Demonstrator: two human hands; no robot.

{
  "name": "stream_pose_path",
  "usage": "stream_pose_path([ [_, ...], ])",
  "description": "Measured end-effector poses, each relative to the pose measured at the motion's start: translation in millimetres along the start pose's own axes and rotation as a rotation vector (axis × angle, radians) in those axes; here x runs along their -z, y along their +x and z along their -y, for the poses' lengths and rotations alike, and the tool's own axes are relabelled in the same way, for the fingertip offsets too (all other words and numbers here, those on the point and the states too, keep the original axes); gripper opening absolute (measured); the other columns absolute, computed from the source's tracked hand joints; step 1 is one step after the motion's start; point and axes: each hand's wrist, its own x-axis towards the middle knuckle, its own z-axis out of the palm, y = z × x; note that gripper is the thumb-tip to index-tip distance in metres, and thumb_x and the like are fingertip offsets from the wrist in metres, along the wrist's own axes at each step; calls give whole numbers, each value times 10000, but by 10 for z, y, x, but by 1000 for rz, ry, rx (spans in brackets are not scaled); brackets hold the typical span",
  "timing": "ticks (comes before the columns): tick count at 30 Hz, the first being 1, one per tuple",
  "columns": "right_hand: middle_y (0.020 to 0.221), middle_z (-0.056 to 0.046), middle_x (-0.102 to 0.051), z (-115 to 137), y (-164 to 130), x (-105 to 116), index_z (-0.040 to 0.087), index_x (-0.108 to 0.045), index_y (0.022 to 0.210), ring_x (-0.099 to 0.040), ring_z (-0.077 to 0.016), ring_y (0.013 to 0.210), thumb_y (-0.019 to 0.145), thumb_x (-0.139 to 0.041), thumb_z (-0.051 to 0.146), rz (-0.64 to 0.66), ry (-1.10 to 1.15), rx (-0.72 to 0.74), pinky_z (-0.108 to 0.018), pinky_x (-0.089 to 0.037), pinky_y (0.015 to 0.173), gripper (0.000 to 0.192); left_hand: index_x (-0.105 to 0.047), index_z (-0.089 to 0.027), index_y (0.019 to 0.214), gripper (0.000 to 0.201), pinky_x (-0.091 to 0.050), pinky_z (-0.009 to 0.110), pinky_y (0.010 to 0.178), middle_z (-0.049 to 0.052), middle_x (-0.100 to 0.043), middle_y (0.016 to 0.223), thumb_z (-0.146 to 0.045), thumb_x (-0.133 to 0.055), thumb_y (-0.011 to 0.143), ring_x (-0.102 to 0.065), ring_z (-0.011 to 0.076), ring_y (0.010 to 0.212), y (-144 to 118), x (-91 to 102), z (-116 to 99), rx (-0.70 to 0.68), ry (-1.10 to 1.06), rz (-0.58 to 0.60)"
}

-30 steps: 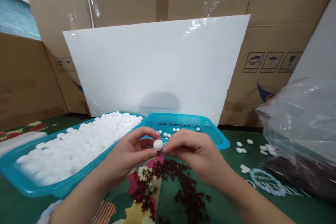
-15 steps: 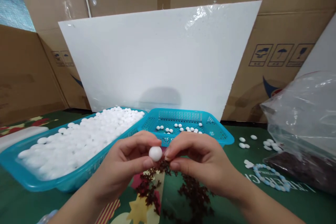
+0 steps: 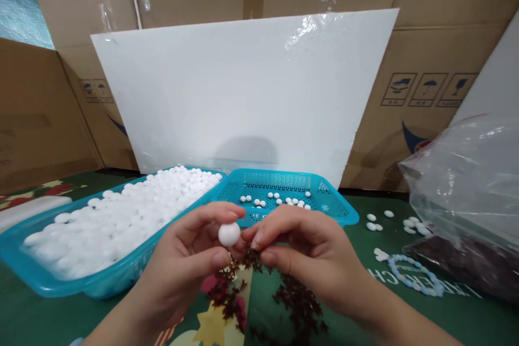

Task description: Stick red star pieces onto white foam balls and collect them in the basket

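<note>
Both forearms enter from the lower edge and converge at centre. The left hand [image 3: 184,259] is raised with the palm turned inward, thumb and forefinger curled into a pinch. The right hand [image 3: 302,251] faces it, knuckles up, fingertips [image 3: 253,237] pressed together and meeting the left fingers.

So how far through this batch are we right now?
Done: only a scattering of white pieces lies in the small blue basket. In hand: the left hand pinches one white ball, and the right hand holds a dark red piece against it. Left: the big tray is heaped with balls, plus loose red pieces.
</note>
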Motion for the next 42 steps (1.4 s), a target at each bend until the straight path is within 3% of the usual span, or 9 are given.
stream_pose_path([
  [5,615,14,-559,21,-10,-30,188,-550,605,-538,-82,608,600,-512,67,-21,-115,41,-178,-446,559,127,-605,-214,596,136,-430,95,483,-49,-577,603,-161,-641,477,-528,63,548,-7,13,33,15,-13,-15],
  [12,568,45,-519,62,4,-62,193,-520,570,-523,-45,545,584,-490,1,-69,-23,37,-127,-451,535,194,-592,-261,690,163,-432,112,508,-53,-616,622,-134,-551,598,-530,55,529,-30,-4,-2,154,-114,118],
  [15,585,42,-536,75,-4,-64,191,-516,565,-532,-46,562,584,-495,2,-79,-69,45,-116,-451,539,191,-610,-247,632,105,-426,104,507,-50,-612,616,-191,-602,543,-523,53,524,-40,-22,-24,173,-114,126],
  [20,578,29,-576,90,4,-55,188,-511,557,-542,-63,565,597,-510,43,-41,-219,95,-123,-451,528,150,-609,-253,539,179,-412,128,460,-62,-562,632,-216,-686,382,-507,76,555,-56,-74,-18,154,-23,-33],
  [24,604,28,-587,94,9,-51,183,-515,584,-550,-56,599,607,-510,36,-15,-235,116,-101,-444,562,149,-606,-242,523,146,-352,104,368,-73,-499,493,-199,-678,403,-447,30,399,-69,-114,-25,211,-41,-19],
  [28,593,35,-577,97,0,-77,185,-509,584,-552,-52,576,609,-503,24,-25,-178,116,-95,-451,544,162,-607,-265,575,198,-366,90,377,-65,-569,507,-193,-678,405,-461,30,391,-84,-143,-60,292,-75,-35],
  [37,565,50,-550,157,-6,-110,199,-484,565,-552,-46,542,602,-487,-3,-39,-76,116,-83,-457,492,206,-579,-228,525,120,-424,100,409,-70,-548,408,-172,-657,453,-487,46,385,-118,-168,-95,321,-167,-11],
  [42,574,43,-541,167,-10,-119,197,-459,539,-552,-53,541,595,-490,-1,-50,-41,107,-100,-464,505,208,-584,-206,485,99,-432,97,393,-65,-582,499,-141,-652,453,-497,43,357,-133,-182,-104,290,-196,45],
])
